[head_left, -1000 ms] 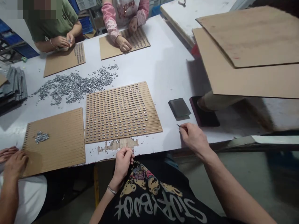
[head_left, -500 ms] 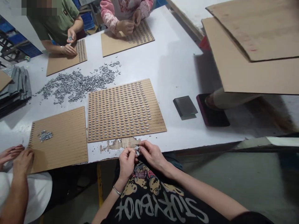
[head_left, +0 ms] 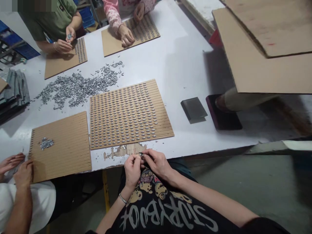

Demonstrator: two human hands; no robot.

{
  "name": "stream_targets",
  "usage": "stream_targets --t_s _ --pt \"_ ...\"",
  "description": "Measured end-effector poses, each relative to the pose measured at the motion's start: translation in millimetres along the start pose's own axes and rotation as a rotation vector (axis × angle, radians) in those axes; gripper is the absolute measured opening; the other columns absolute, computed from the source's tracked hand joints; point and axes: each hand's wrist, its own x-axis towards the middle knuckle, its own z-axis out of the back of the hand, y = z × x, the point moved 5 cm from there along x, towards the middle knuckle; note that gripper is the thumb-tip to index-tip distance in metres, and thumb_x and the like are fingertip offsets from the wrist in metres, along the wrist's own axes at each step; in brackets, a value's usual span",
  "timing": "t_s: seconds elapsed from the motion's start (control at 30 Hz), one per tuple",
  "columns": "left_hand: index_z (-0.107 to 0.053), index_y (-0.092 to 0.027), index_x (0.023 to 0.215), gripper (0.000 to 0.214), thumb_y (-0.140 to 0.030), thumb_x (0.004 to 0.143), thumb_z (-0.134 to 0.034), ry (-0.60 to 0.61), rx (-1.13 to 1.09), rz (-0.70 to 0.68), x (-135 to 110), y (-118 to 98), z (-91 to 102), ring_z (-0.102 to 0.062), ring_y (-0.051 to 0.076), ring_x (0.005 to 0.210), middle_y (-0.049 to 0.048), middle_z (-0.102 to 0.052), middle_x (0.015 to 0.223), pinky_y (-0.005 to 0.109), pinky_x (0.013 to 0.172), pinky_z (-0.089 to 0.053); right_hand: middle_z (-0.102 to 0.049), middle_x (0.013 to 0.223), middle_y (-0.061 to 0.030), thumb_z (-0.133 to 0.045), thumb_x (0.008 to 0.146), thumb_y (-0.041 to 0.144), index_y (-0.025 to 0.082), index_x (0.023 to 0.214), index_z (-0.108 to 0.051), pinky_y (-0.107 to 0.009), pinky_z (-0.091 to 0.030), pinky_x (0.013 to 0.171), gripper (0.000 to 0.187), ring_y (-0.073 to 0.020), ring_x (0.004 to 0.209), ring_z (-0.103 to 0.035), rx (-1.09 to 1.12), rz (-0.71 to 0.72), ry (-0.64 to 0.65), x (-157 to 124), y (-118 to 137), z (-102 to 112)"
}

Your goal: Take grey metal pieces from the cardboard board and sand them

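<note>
My left hand [head_left: 133,169], with a bracelet at its wrist, is closed in a pinch just off the table's near edge. My right hand [head_left: 158,163] meets it there, thumb and fingers pinched together. Between the fingertips shows a small grey piece [head_left: 141,154], partly hidden. Just beyond lies a grooved brown board [head_left: 164,125], covered with rows of small grey pointed pieces except for a strip along its right side. A loose heap of the same pieces [head_left: 80,86] is spread on the table behind it.
On the left, a co-worker's hands [head_left: 23,174] rest at another grooved board [head_left: 65,143] bearing a small pile. Two people across the table work at boards [head_left: 110,42]. A grey block [head_left: 194,110], a dark pad [head_left: 225,115] and large brown sheets [head_left: 270,76] are at right.
My right fingertips have drawn slightly closer to my left ones around the small piece. Across the table, the pink-sleeved person's hands have moved apart, one lowered to the board. The view shifted slightly.
</note>
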Motion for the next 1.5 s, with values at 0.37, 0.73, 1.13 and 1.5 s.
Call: stream_targets --t_s 0.37,0.73,1.13,1.5 --pt "-0.062 -0.015 0.071 0.025 -0.039 0.08 -0.062 -0.029 0.006 -0.013 -1.1 1.4 -0.7 -0.061 0.012 0.054 0.0017 -0.066 0.064 0.021 0.053 -0.051 -0.073 0.083 -0.0047 -0.05 0.093 0.021 0.02 0.097 -0.068 -0.027 -0.054 0.071 0.018 -0.0172 0.074 -0.068 -0.04 0.068 -0.029 -2.0 -1.6 -2.2" --pt "-0.063 -0.014 0.071 0.028 -0.04 0.08 -0.062 -0.04 0.012 -0.004 1.4 6.6 0.3 -0.06 0.011 0.053 0.0018 -0.065 0.063 0.02 0.053 -0.05 -0.073 0.086 -0.006 -0.049 0.094 0.02 0.02 0.101 -0.067 -0.028 -0.055 0.071 0.019 -0.0186 0.077 -0.07 -0.077 0.124 -0.042 -5.4 -4.6 -7.3" --pt "-0.062 -0.015 0.07 0.023 -0.037 0.078 -0.064 -0.048 -0.028 0.023 1.7 2.0 0.4 -0.059 0.011 0.053 0.0008 -0.064 0.062 0.021 0.053 -0.05 -0.073 0.085 -0.0058 -0.049 0.094 0.021 0.02 0.099 -0.067 -0.028 -0.056 0.071 0.019 -0.0186 0.076 -0.07 -0.08 0.091 -0.076 -3.4 -1.8 -4.3" --pt "-0.063 -0.015 0.071 0.027 -0.04 0.079 -0.064 -0.051 -0.014 0.017 2.0 4.8 1.2 -0.059 0.011 0.052 0.0008 -0.064 0.063 0.021 0.053 -0.049 -0.073 0.086 -0.0058 -0.049 0.094 0.021 0.019 0.1 -0.067 -0.027 -0.055 0.072 0.019 -0.0177 0.076 -0.07 -0.072 0.105 -0.093 -5.5 -3.3 -6.0"
